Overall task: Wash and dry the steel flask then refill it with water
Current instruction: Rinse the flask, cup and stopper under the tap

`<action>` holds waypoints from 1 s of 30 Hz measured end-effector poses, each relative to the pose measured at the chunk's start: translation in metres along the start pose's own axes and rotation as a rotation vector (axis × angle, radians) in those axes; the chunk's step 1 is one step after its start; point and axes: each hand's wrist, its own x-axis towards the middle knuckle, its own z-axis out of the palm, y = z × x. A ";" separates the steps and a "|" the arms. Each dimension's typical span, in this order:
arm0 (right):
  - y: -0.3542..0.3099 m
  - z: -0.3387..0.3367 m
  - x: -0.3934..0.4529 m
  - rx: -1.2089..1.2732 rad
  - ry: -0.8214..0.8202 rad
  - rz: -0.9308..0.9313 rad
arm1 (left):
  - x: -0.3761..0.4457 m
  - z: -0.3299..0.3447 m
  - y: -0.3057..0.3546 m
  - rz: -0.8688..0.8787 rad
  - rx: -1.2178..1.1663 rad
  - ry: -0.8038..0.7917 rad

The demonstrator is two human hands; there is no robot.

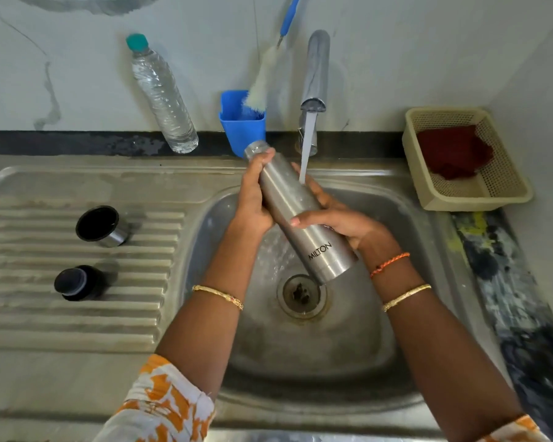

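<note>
The steel flask [296, 208], marked MILTON, is tilted over the sink basin [348, 330] with its open neck up and to the left. My left hand [253, 199] grips its upper part near the neck. My right hand [339, 218] wraps around its middle from the right. Water runs from the tap [315, 78] onto the flask's side. The flask's steel cap [101, 226] and its black stopper [77, 282] lie on the ribbed drainboard [29, 314] at the left.
A clear plastic water bottle [162, 97] with a teal cap leans against the wall. A blue holder [241, 126] with a bottle brush [262, 81] stands beside the tap. At the right a beige basket [505, 193] holds a red cloth [454, 151].
</note>
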 end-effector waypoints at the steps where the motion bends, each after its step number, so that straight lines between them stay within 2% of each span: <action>1: -0.001 0.006 0.001 -0.089 0.038 0.012 | 0.001 0.003 -0.003 -0.029 0.023 0.041; 2: 0.000 0.013 0.002 -0.246 0.110 0.003 | 0.002 0.007 -0.006 -0.066 0.063 0.085; 4: -0.001 0.027 0.004 -0.766 0.292 0.010 | 0.004 0.016 -0.007 -0.137 0.159 0.148; 5: 0.000 0.031 0.002 -0.933 0.359 -0.009 | 0.005 0.018 -0.007 -0.154 0.188 0.150; 6: 0.003 0.030 0.001 -0.918 0.334 -0.044 | 0.004 0.020 -0.007 -0.158 0.194 0.138; 8: 0.004 0.017 0.001 -0.547 0.143 -0.091 | 0.005 0.019 -0.006 -0.124 0.181 0.130; 11: 0.000 -0.008 0.003 -0.058 0.060 -0.008 | 0.007 0.013 -0.009 -0.071 0.083 0.054; 13: -0.001 -0.006 0.004 -0.041 0.088 0.021 | 0.010 0.012 -0.011 -0.074 0.108 0.053; 14: -0.001 0.002 0.003 -0.157 0.120 0.012 | 0.011 0.013 -0.011 -0.093 0.147 0.078; 17: 0.003 0.027 0.004 -0.897 0.362 -0.041 | 0.015 0.016 -0.010 -0.147 0.195 0.125; 18: 0.006 0.028 0.003 -0.939 0.356 -0.056 | 0.015 0.016 -0.011 -0.147 0.212 0.130; 21: -0.002 0.001 -0.003 -0.445 0.057 -0.073 | 0.013 0.006 -0.010 -0.100 0.223 0.096; 25: 0.008 -0.014 -0.010 -0.055 0.012 0.023 | 0.004 -0.004 -0.005 -0.006 0.065 -0.057; 27: 0.029 -0.009 -0.010 0.031 -0.029 0.063 | 0.002 -0.001 -0.004 0.049 -0.027 -0.104; 30: 0.028 -0.003 -0.017 0.046 0.063 0.061 | 0.006 0.010 -0.006 0.072 0.024 -0.047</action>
